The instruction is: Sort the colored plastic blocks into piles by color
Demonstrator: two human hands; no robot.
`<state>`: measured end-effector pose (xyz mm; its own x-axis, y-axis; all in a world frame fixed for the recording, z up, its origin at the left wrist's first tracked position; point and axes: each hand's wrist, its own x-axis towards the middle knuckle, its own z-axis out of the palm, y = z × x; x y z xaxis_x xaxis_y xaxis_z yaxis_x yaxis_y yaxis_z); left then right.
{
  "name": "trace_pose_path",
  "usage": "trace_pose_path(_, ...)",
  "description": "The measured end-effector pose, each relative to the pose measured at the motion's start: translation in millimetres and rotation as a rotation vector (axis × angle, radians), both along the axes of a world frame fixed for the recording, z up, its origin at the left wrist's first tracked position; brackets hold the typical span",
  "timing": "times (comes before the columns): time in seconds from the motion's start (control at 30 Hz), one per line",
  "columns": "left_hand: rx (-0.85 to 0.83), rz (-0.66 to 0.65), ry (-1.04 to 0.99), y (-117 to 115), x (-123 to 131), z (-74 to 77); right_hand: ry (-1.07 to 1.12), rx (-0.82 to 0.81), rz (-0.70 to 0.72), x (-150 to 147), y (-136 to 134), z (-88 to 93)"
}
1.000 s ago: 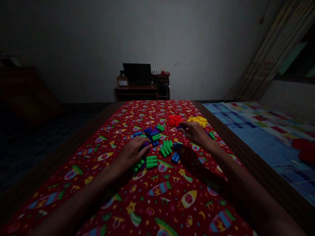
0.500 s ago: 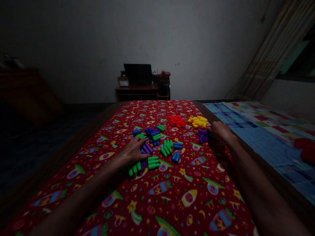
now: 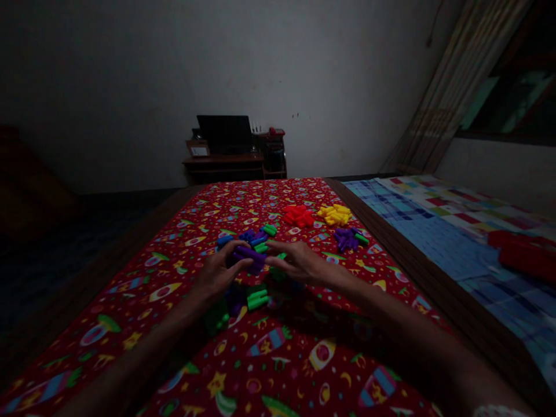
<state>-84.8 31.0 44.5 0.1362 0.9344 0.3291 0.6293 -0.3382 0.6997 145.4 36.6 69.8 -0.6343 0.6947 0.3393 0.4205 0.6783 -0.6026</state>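
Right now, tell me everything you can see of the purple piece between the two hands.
The purple piece looks like smooth plastic, with rounded, tube-like bars side by side. Its left end sits between the thumb and fingers of the left hand; its other end points toward the fingers of the right hand, though contact there is unclear. It is above the red patterned cloth. Dim light hides finer detail.

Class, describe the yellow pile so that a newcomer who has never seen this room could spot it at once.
Find the long red patterned cloth stretching toward the wall. Near its right edge, past the middle, the yellow pile lies just right of the red pile and beyond the purple pile. Its bright yellow pieces set it apart from both.
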Motion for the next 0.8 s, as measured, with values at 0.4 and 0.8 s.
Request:
trace_pose_path(0.4, 0.014, 0.148, -0.046, 5, -11, 3.3, -0.474, -0.154, -0.043, 30, 23, 8.5)
trace_pose_path(0.8, -0.028, -0.068, 0.076, 10, -14, -15.7, -0.658, -0.382, -0.688, 160, 65, 30.0)
